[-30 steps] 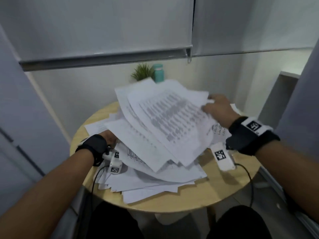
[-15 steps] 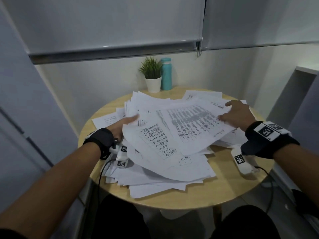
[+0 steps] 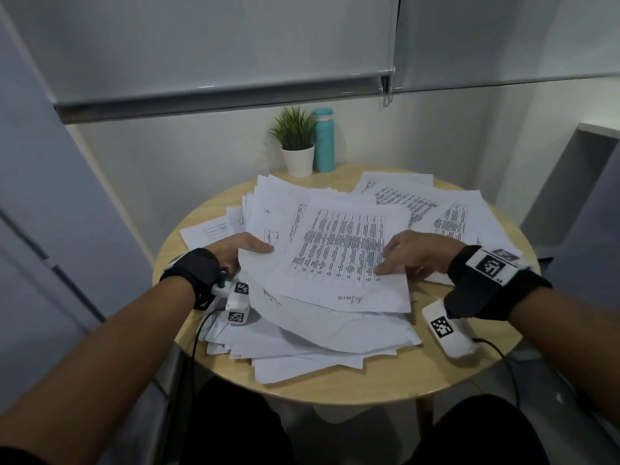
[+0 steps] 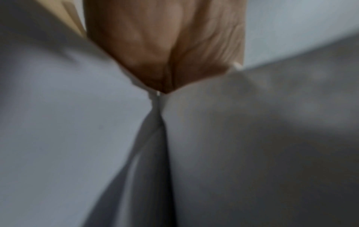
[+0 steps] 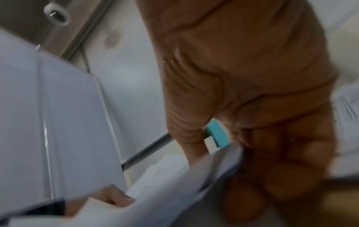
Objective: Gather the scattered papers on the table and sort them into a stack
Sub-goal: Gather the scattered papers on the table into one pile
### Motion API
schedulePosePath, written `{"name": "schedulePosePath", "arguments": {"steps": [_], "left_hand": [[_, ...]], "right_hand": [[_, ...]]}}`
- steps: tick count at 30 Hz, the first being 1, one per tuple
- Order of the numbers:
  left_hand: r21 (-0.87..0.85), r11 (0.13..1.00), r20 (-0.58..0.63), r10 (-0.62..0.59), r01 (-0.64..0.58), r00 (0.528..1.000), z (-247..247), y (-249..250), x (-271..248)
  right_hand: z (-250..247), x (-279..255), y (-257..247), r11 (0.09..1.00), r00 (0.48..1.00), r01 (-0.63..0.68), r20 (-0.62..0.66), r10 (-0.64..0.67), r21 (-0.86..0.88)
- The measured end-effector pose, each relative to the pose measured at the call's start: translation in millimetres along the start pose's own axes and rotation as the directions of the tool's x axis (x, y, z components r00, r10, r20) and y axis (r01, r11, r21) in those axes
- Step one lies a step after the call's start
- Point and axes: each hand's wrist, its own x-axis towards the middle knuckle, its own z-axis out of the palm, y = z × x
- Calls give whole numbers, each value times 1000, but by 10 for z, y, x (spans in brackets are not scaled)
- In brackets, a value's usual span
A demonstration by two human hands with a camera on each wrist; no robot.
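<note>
Gathering is the step in hand: you hold a sheaf of printed sheets (image 3: 342, 250) by both sides, over the loose heap (image 3: 318, 344) on the near half of the round wooden table (image 3: 369, 384). Whether the sheaf rests on the heap or clears it, the views do not tell.

Your left hand (image 3: 241, 250) pinches the sheaf's left edge, thumb on top and fingers hidden beneath. Your right hand (image 3: 419, 255) grips the right edge, thumb on the print and fingers curled under, as the right wrist view shows. The sheaf is skewed, its corners fanned rather than squared.

More stray sheets (image 3: 416, 203) lie at the far right, apart from your hands. The next move likely calls for collecting those, then squaring all edges, perhaps by tapping them on the tabletop.

The paper is thin, white and limp, and probably slippery. It is dense with rows of small print, and the top sheet bears a handwritten word by its near edge. The tabletop is pale, smooth wood.
</note>
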Motion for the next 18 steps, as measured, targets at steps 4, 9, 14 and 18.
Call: {"name": "schedulePosePath", "arguments": {"steps": [4,9,14,18], "left_hand": [[-29,999,44,31,-30,999,76,12,-99],[75,997,12,27,-27,1000,7,-13,-14],[60,998,-17,38,-37,999,161,80,-155],[-70,996,-8,54,-54,999,198,97,-147]], "right_hand": [[-109,99,155,984,985,-54,-155,81,169],[-177,130,239,865,983,-150,-24,184,479],[-155,356,45,969,961,20,-271,48,246],[-169,465,-39,982,838,175,-535,-110,72]]}}
